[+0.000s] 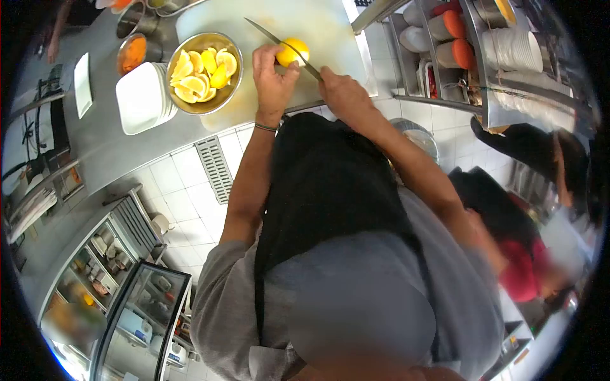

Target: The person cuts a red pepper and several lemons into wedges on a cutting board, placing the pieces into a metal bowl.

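My right hand (346,95) grips the handle of a knife (265,33), whose long blade lies slanted across a lemon (296,48). Thumb and fingers of my left hand (273,81) are closed round the near left side of that lemon, close to the blade. Both are over a pale cutting board (330,38). To the left of my left hand stands a steel bowl (236,82) holding cut lemon wedges (198,79).
White rectangular plates (141,98) are stacked left of the bowl, near a metal container of orange pieces (133,54). A rack with stacked containers (511,51) stands on the right. Another person (495,209) is at lower right. A glass-door fridge (143,317) stands open at lower left.
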Demonstrator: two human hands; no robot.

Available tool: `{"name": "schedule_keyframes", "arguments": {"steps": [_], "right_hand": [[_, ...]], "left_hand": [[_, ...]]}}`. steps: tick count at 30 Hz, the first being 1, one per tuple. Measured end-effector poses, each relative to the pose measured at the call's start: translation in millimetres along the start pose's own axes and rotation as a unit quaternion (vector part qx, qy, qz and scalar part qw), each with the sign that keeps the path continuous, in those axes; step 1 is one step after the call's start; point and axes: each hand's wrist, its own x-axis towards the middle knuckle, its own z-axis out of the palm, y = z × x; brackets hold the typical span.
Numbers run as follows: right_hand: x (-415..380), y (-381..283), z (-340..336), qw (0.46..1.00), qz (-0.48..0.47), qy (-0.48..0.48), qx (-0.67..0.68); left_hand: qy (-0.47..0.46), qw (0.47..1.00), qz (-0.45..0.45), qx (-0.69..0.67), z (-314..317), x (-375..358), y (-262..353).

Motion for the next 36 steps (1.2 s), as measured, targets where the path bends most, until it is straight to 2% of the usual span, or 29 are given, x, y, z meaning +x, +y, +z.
{"name": "schedule_keyframes", "arguments": {"steps": [2,4,6,9,13,14,21,25,29,32,34,36], "right_hand": [[11.4,-5.1,-0.9,0.999,-0.013,-0.005,0.034],[21.9,-2.1,-1.8,0.998,-0.031,-0.008,0.054],[19.9,-4.2,-13.0,0.999,-0.029,-0.012,0.037],[-0.2,-0.3,-20.8,0.999,0.003,-0.04,0.016],[-34.5,12.6,-37.7,0.999,0.004,-0.032,-0.017],[-45.2,13.5,-42.8,0.999,0.005,-0.033,-0.021],[-100.6,0.3,-88.4,0.992,0.01,-0.057,-0.108],[-113.4,-0.1,-94.4,0.987,-0.002,-0.057,-0.15],[-106.8,9.9,-69.5,0.988,-0.046,0.0,-0.149],[-58.3,29.0,-3.3,0.994,-0.071,0.035,-0.076],[-29.8,10.2,-11.7,0.997,-0.037,-0.004,-0.073],[-35.5,1.6,-34.0,0.997,-0.008,-0.03,-0.075]], "left_hand": [[-0.017,0.999,-0.011,0.036,-5.9,-6.3,4.2],[-0.035,0.999,-0.014,0.013,-12.7,-15.4,2.8],[-0.054,0.998,-0.013,-0.001,-18.8,-10.6,11.1],[-0.112,0.992,-0.01,0.054,-27.9,-8.4,20.6],[-0.106,0.991,0.017,0.085,-26.0,-13.9,7.9],[-0.119,0.991,-0.015,0.055,-25.1,-14.7,3.9],[-0.132,0.986,-0.004,0.105,-25.4,-9.4,14.6],[-0.128,0.988,-0.003,0.086,-24.7,-8.1,13.9],[-0.124,0.99,-0.017,0.069,-23.4,-7.3,14.8],[-0.102,0.992,-0.006,0.067,-26.1,-19.7,13.8],[-0.081,0.994,0.013,0.076,-26.2,-20.6,10.7],[-0.074,0.995,0.015,0.069,-22.2,-22.4,7.8]]}}
